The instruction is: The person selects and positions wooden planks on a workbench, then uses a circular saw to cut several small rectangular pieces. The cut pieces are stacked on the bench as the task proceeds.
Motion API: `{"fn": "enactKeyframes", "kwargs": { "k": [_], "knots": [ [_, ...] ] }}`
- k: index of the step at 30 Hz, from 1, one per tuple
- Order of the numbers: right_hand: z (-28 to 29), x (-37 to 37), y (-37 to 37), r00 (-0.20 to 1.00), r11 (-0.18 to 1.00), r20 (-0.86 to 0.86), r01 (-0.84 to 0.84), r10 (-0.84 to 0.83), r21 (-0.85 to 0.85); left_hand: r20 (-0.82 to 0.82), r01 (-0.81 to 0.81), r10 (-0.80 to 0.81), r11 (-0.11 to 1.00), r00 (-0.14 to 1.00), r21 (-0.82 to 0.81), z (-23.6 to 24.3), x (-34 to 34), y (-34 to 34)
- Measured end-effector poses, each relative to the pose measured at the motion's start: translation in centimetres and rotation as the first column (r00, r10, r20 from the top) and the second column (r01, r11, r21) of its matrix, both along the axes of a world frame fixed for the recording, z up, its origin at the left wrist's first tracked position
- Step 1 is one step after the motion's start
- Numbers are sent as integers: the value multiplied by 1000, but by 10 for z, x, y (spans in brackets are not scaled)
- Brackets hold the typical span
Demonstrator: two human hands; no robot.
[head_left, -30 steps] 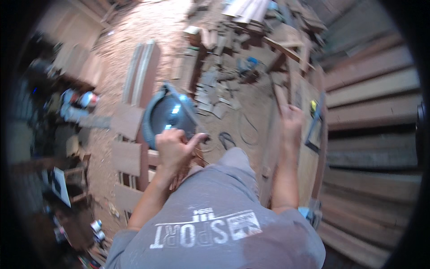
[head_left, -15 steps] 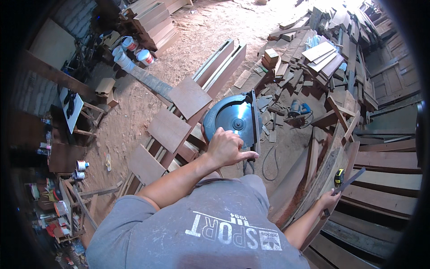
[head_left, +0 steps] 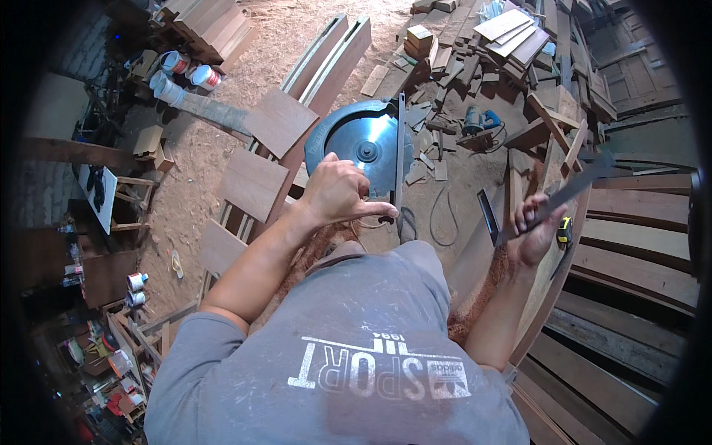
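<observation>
My left hand (head_left: 337, 193) grips a dark circular saw (head_left: 348, 130) with a shiny round blade, fingers wrapped at its lower part and thumb reaching toward the straight base on its right. My right hand (head_left: 536, 228) holds a dark metal square (head_left: 575, 189) with curled fingers, its long arm angled up to the right and a short arm to the left. A yellow and black tape measure (head_left: 564, 233) lies on the wooden board (head_left: 532, 334) just right of that hand.
Wooden panels (head_left: 254, 185) and long boards (head_left: 341, 59) lie left of the saw. Offcuts (head_left: 512, 33) are heaped ahead, with a blue power tool (head_left: 482, 122) and a cable on the floor. Buckets (head_left: 204, 78) stand upper left; stacked planks (head_left: 630, 274) line the right side.
The view has swung right since a second ago. My right hand has risen from beside the tape measure with the metal square, now in front of it. My left hand stays on the saw.
</observation>
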State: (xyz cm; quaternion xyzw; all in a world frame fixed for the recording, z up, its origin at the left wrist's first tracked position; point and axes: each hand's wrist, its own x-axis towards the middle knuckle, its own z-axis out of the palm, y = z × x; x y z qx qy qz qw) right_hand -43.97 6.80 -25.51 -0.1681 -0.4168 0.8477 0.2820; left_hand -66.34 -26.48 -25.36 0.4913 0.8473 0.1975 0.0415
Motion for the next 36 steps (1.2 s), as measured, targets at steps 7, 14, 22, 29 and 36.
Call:
{"fn": "enactKeyframes", "kwargs": {
  "k": [7, 14, 22, 29, 36],
  "knots": [
    [26, -63, -24, 976, 907, 148, -205, 160, 368, 8, -19, 20, 997, 1000, -80, 0, -5, -3],
    [5, -89, -22, 917, 824, 341, -351, 207, 444, 7, -26, 27, 995, 1000, -100, 10, -2, -4],
    [-6, -108, -31, 866, 411, 501, -460, 10, 787, -5, -119, 120, 987, 993, 108, 6, 15, -14],
    [-4, -116, -11, 947, -6, 299, -301, -121, 953, -46, -113, 120, 985, 992, 133, 5, 15, -14],
    [-6, -119, -11, 955, -91, 256, -271, -152, 958, -35, -125, 134, 975, 990, 186, -1, 15, -12]
  ]
}}
